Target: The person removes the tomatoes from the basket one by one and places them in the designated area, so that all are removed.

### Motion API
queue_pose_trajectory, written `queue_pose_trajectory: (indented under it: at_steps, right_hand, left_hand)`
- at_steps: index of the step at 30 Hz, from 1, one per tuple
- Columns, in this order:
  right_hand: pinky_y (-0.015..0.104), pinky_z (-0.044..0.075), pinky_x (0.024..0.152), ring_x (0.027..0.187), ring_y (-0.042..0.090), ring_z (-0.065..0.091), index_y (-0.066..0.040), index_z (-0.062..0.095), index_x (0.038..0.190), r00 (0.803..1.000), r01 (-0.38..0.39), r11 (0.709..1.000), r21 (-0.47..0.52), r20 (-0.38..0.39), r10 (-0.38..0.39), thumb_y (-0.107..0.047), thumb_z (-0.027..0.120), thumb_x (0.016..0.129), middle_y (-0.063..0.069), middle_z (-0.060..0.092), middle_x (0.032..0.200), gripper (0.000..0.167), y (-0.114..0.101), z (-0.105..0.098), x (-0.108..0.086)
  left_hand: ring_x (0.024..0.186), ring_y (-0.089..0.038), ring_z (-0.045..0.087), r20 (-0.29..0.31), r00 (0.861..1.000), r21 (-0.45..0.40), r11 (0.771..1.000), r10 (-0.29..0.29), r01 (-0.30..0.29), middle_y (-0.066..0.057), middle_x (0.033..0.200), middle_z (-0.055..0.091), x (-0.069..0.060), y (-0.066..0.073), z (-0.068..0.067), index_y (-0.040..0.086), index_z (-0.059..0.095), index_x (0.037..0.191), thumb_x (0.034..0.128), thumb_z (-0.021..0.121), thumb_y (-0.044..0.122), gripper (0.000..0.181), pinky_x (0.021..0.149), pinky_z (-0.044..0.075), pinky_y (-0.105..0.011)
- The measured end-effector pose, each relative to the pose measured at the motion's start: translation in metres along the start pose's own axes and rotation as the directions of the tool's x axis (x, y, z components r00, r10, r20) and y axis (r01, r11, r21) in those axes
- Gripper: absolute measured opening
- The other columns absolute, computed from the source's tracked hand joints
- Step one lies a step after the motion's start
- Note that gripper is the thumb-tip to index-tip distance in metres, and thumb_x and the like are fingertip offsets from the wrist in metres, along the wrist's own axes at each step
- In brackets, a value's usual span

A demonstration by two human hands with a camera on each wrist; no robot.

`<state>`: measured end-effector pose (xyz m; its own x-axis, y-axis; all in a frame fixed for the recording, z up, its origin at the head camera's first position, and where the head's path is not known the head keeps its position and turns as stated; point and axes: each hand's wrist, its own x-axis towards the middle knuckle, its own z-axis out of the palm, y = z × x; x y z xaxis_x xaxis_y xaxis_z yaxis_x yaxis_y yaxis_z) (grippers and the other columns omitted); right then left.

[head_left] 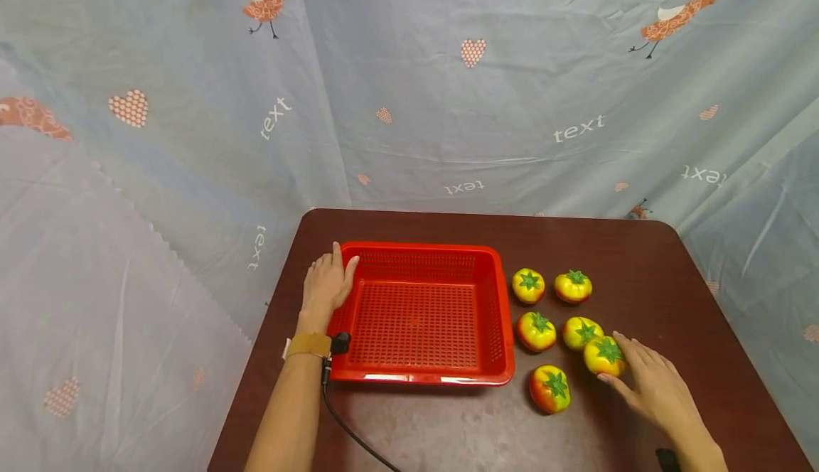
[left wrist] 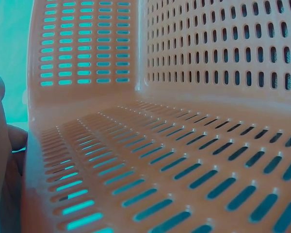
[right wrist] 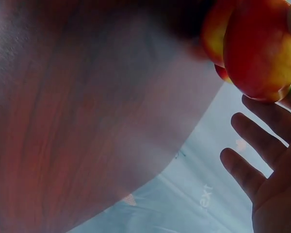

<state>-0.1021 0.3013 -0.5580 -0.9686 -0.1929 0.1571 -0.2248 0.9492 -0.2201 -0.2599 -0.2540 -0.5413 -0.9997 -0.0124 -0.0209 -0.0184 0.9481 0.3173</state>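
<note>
A red slotted plastic basket point(head_left: 416, 376) sits on the table. At its left rim is my left hand point(head_left: 325, 283), touching the far left corner with its fingers fairly straight. The left wrist view looks across the basket's slotted floor point(left wrist: 150, 160), with part of the hand at the left edge. My right hand point(head_left: 659, 383) holds a yellow-red toy tomato point(head_left: 604, 356) between thumb and index finger, the other fingers spread apart in the right wrist view. Beside it is another toy tomato point(head_left: 581, 333), partly hidden behind the held one.
Other toy tomatoes stand right of the basket: two at the back point(head_left: 528, 286) point(head_left: 573, 286), one in the middle point(head_left: 537, 331) and one in front point(head_left: 549, 389). A black cable point(head_left: 352, 426) runs from the left wrist. Patterned curtains point(head_left: 416, 102) hang behind the dark brown table point(head_left: 640, 259).
</note>
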Motion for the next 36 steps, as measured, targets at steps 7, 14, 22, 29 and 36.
queue_pose_trajectory:
  at_steps: [7, 14, 22, 29, 36]
  right_hand:
    - [0.066, 0.042, 0.093, 0.116, 0.048, 0.055, 0.001, 0.048, 0.138, 0.997, -0.018, 1.0, 0.002, 0.079, 0.018, -0.046, 0.077, 0.081, 0.027, 0.061, 0.126, 0.079, -0.007, 0.007, -0.009]
    - [0.063, 0.047, 0.088, 0.109, 0.046, 0.06, 0.0, 0.054, 0.134, 0.998, 0.024, 0.999, 0.026, 0.058, -0.025, -0.042, 0.081, 0.077, 0.024, 0.065, 0.119, 0.075, -0.006, 0.017, -0.02]
    - [0.062, 0.048, 0.087, 0.107, 0.045, 0.061, 0.0, 0.052, 0.136, 0.992, -0.009, 0.999, 0.039, 0.123, 0.004, -0.044, 0.078, 0.08, 0.025, 0.064, 0.12, 0.076, -0.005, 0.022, -0.026]
    - [0.063, 0.048, 0.086, 0.108, 0.047, 0.059, 0.001, 0.049, 0.138, 0.987, -0.029, 0.998, 0.05, 0.159, 0.02, -0.047, 0.076, 0.082, 0.027, 0.062, 0.122, 0.079, -0.004, 0.022, -0.025]
    - [0.065, 0.047, 0.087, 0.111, 0.05, 0.057, 0.002, 0.045, 0.142, 0.984, -0.043, 0.996, 0.075, 0.178, 0.029, -0.049, 0.068, 0.088, 0.029, 0.057, 0.13, 0.078, -0.005, 0.018, -0.021]
  left_hand:
    - [0.137, -0.045, 0.037, 0.003, 1.0, -0.004, 1.0, -0.004, 0.004, -0.03, 0.147, 0.04, 0.0, 0.001, 0.001, -0.003, 0.01, 0.156, 0.1054, 0.023, 0.05, 0.074, 0.12, 0.021, -0.056]
    - [0.137, -0.046, 0.036, 0.004, 1.0, -0.01, 1.0, -0.002, 0.002, -0.03, 0.147, 0.04, -0.002, 0.002, 0.001, -0.003, 0.01, 0.156, 0.1055, 0.023, 0.05, 0.074, 0.12, 0.021, -0.056]
    - [0.137, -0.045, 0.037, 0.005, 1.0, -0.011, 1.0, -0.004, 0.004, -0.03, 0.147, 0.04, -0.002, 0.003, 0.0, -0.003, 0.011, 0.156, 0.1053, 0.023, 0.051, 0.074, 0.12, 0.022, -0.056]
    - [0.136, -0.045, 0.038, 0.007, 1.0, -0.006, 1.0, -0.008, 0.008, -0.03, 0.145, 0.041, -0.001, 0.002, 0.001, -0.003, 0.011, 0.156, 0.1054, 0.022, 0.051, 0.074, 0.119, 0.023, -0.056]
    - [0.136, -0.046, 0.038, 0.0, 1.0, -0.004, 1.0, -0.002, 0.002, -0.03, 0.145, 0.042, -0.001, 0.002, 0.001, -0.003, 0.013, 0.156, 0.1055, 0.023, 0.05, 0.073, 0.119, 0.024, -0.057]
